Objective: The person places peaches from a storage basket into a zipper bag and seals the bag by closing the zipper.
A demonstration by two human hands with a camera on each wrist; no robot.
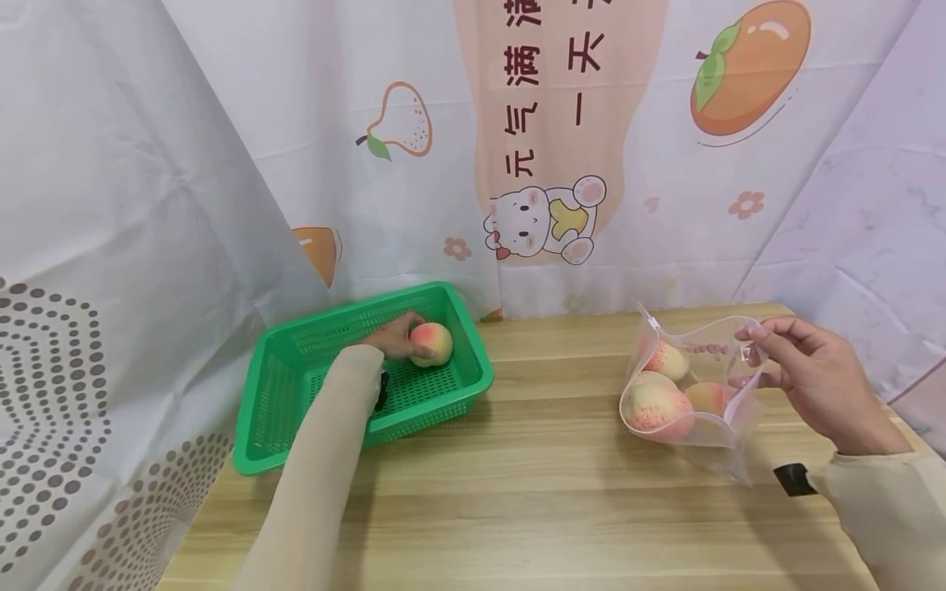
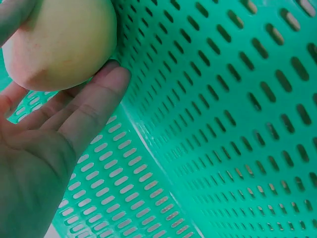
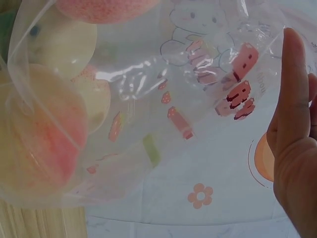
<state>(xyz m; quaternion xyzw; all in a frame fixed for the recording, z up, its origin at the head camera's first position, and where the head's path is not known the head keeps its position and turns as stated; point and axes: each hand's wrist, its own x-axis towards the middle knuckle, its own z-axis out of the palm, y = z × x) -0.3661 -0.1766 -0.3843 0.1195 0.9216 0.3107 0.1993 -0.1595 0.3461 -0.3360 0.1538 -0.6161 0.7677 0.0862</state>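
Left grip [image 1: 395, 336] down inside the green basket [image 1: 310, 427], wrapped around a peach [image 1: 432, 343], fingers curled along its side. Peach low in the far right part of the basket, close to the back wall; can't tell whether touching the floor of it yet. Left wrist view: same peach [image 2: 59, 42] up top left, pale yellow with a pink blush, fingers [image 2: 94, 106] pressed against its underside, slotted basket wall [image 2: 237, 109] filling the rest. Basket sitting on the left side of the desk [image 1: 532, 492], up against the white curtain. Right grip [image 1: 809, 382] over on the right side, well apart from the basket, pinching the top edge of a clear zip bag [image 1: 720, 435] and holding its mouth open. Bag resting on the desk with three peaches inside, biggest one [image 1: 660, 410] at the front, another two [image 1: 668, 359] behind it. Right wrist view: looking through the bag plastic [image 3: 163, 124], little pink prints all over it, peaches bunched on the left [image 3: 39, 144], one finger [image 3: 294, 94] standing straight along the right edge. Behind everything, a cartoon backdrop with a bear [image 1: 543, 222], a pear and an orange persimmon [image 1: 750, 66].
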